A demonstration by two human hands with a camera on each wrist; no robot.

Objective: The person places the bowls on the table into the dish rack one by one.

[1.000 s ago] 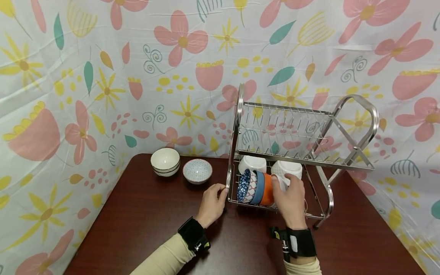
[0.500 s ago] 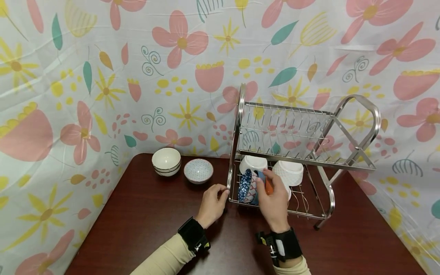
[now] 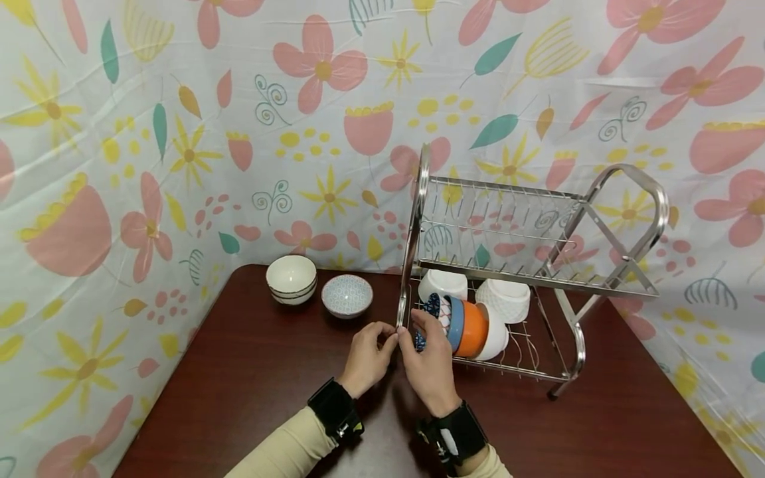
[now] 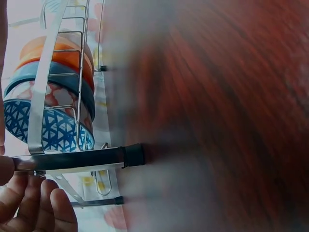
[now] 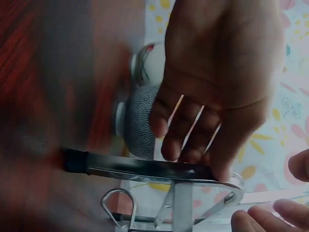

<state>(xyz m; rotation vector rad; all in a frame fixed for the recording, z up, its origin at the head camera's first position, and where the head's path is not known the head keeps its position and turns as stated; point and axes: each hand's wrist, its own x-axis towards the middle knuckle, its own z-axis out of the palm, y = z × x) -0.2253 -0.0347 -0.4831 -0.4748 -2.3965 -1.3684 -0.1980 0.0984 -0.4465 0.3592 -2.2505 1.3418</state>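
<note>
My left hand (image 3: pixel 368 355) pinches the left front post of a two-tier metal dish rack (image 3: pixel 496 273) between thumb and fingers. Just to its right, my right hand (image 3: pixel 431 365) hovers at the same post with fingers and thumb apart and nothing between them. It partly covers a blue patterned bowl (image 4: pixel 53 128) in the lower tier. Beside that bowl, a red-and-white patterned bowl (image 3: pixel 445 313), a blue bowl (image 3: pixel 457 322), an orange bowl (image 3: pixel 475 328) and a white bowl (image 3: pixel 495 338) stand on edge in a row. Whether the right fingers touch the rack is unclear.
Two white bowls (image 3: pixel 442 284) (image 3: pixel 505 300) sit upside down behind the row. Left of the rack, stacked cream bowls (image 3: pixel 291 279) and a grey-blue patterned bowl (image 3: pixel 346 295) stand on the dark wooden table (image 3: pixel 269 372). A flowered cloth (image 3: pixel 239 133) hangs behind.
My right hand has moved left along the row, from the white and orange bowls to the rack's left post. The left hand keeps its hold on the post.
</note>
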